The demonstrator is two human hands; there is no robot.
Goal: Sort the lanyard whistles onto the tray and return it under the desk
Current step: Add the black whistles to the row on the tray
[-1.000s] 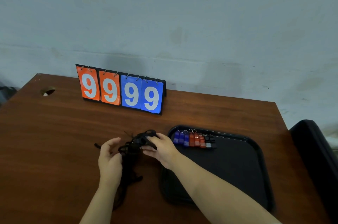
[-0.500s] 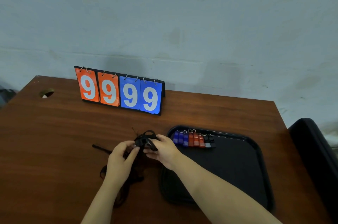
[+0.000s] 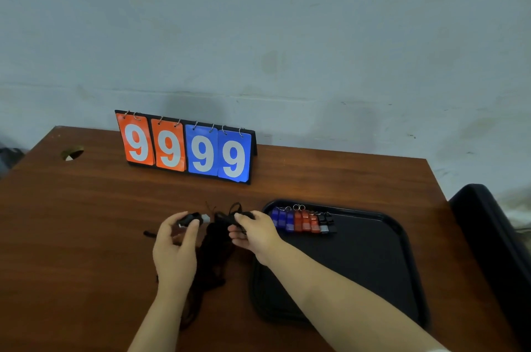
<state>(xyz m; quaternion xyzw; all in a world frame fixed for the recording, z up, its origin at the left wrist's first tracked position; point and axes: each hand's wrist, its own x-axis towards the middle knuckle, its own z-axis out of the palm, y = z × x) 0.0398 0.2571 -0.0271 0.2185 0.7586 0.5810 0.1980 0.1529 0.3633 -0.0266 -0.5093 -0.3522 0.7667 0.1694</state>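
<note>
Reaching in from the near edge of the brown wooden desk, two bare forearms end in hands set close together, just left of the black tray. A tangle of black lanyard cords lies on the desk between the two hands. It trails back toward the near edge beside the left wrist, and one loose end pokes out to the left of the left hand.

The left hand pinches a black whistle. Thumb and fingers are curled round it, so it sits right at the fingertips, and its pale grey end sticks out toward the other hand. The right hand, its forearm crossing the tray's near left corner, has its fingers curled and grips a bunch of the cords at their far end. A small loop rises just beyond its knuckles. The hands are near each other but do not touch, and cord fills the gap between them.

Farther back, in the tray's far left corner, a row of whistles lies side by side, touching. The blue ones are on the left, the red in the middle and the black on the right, with their key rings pointing away.

Beyond that, a flip scoreboard stands upright near the desk's far edge, with two orange and two blue cards each showing a 9. A round cable hole sits in the far left corner. A dark rounded object stands beside the desk on the right; what it is cannot be told. A pale wall rises behind.
</note>
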